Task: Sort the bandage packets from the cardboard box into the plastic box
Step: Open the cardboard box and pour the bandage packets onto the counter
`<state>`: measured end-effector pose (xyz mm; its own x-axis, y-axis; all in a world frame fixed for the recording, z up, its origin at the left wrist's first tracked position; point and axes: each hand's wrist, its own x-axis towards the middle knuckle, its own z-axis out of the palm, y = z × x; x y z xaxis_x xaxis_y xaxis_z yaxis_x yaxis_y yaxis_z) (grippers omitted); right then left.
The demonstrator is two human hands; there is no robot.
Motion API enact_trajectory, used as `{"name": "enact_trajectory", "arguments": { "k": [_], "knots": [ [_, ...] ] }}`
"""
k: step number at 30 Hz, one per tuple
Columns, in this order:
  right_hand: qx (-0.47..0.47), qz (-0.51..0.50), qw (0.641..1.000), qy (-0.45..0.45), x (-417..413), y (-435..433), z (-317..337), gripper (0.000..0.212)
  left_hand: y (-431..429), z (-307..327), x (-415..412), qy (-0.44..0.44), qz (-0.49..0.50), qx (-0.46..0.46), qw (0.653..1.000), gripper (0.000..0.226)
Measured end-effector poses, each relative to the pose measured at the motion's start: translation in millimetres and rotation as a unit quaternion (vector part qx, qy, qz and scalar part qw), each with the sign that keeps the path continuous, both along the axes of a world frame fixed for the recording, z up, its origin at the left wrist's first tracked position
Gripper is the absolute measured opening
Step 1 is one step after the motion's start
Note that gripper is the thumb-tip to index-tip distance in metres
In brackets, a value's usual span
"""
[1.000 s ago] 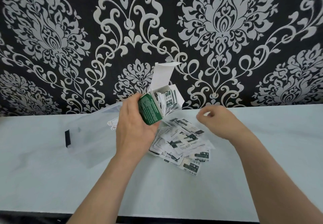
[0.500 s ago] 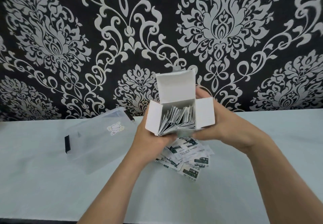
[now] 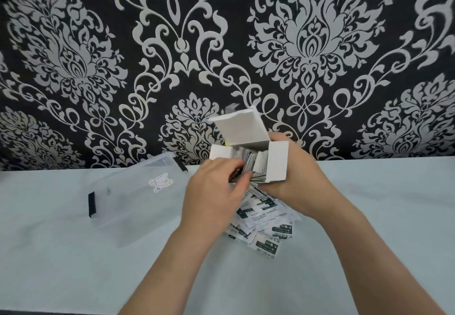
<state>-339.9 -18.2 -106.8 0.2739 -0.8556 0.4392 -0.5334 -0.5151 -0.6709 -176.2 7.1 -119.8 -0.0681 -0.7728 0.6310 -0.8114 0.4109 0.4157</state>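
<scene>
Head view: right hand point(image 3: 304, 186) grips cardboard box point(image 3: 278, 163); left fingers point(image 3: 230, 170), tips hidden, pinch bandage packets point(image 3: 256, 164).

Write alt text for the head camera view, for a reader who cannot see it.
A person's right hand holds an open cardboard box above a pale table while the left hand pinches bandage packets inside it. A loose pile of packets lies beneath the hands, a clear plastic box to their left.
</scene>
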Motion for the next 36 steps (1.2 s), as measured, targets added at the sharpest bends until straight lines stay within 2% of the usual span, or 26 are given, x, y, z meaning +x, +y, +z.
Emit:
{"name": "enact_trajectory", "arguments": {
  "k": [4, 6, 9, 11, 13, 16, 18, 22, 25, 29, 32, 34, 36],
  "knots": [
    [-0.021, -0.028, 0.997, 0.062, 7.6, 5.6, -1.3, 0.067, -4.7, 1.5, 1.4, 0.036, 0.017, 0.120, 0.992, 0.021],
    [-0.032, -0.015, 0.996, 0.083, 8.3, 8.7, 0.9, 0.085, -6.4, 0.2, 2.8, 0.039, 0.014, 0.143, 0.989, 0.025],
    [-0.044, 0.001, 0.991, 0.123, 5.3, 11.1, 4.7, 0.106, -9.6, 0.0, 3.1, 0.085, 0.012, 0.138, 0.987, 0.011],
    [-0.039, 0.001, 0.991, 0.131, 2.5, 11.2, 6.4, 0.101, -11.4, -0.2, 3.1, 0.115, 0.000, 0.095, 0.989, 0.009],
    [-0.032, -0.013, 0.992, 0.119, -1.1, 10.5, 6.6, 0.086, -9.7, 1.0, 3.1, 0.138, 0.002, 0.053, 0.989, 0.010],
    [-0.026, -0.053, 0.995, 0.083, -9.0, 6.2, 4.1, 0.065, -6.6, 2.9, 6.7, 0.206, -0.009, 0.020, 0.978, 0.020],
    [-0.029, -0.079, 0.993, 0.081, -13.7, 4.4, 0.8, 0.062, -5.5, 3.4, 12.5, 0.232, -0.024, 0.001, 0.972, 0.029],
    [-0.018, -0.120, 0.990, 0.073, -27.5, 0.0, -2.0, 0.061, -5.8, 0.1, 24.1, 0.200, -0.064, -0.011, 0.978, 0.041],
    [-0.019, -0.140, 0.987, 0.073, -35.1, -1.8, -3.9, 0.060, -5.8, -10.8, 29.4, 0.161, -0.076, -0.006, 0.984, 0.041],
    [-0.010, -0.132, 0.988, 0.073, -34.5, -1.3, -6.9, 0.063, -6.7, -24.7, 36.6, 0.088, -0.061, 0.056, 0.993, 0.045],
    [-0.009, -0.144, 0.988, 0.056, -35.1, -0.6, -3.7, 0.061, -5.1, -25.7, 39.6, 0.068, -0.041, 0.121, 0.990, 0.054],
    [-0.016, -0.148, 0.988, 0.033, -35.3, -1.6, -2.1, 0.059, -2.2, -18.3, 39.2, 0.044, -0.024, 0.141, 0.989, 0.051],
    [-0.011, -0.146, 0.989, 0.018, -34.0, -0.9, -2.2, 0.059, 9.0, -7.1, 30.9, -0.001, -0.044, 0.123, 0.991, 0.033]
  ]
}}
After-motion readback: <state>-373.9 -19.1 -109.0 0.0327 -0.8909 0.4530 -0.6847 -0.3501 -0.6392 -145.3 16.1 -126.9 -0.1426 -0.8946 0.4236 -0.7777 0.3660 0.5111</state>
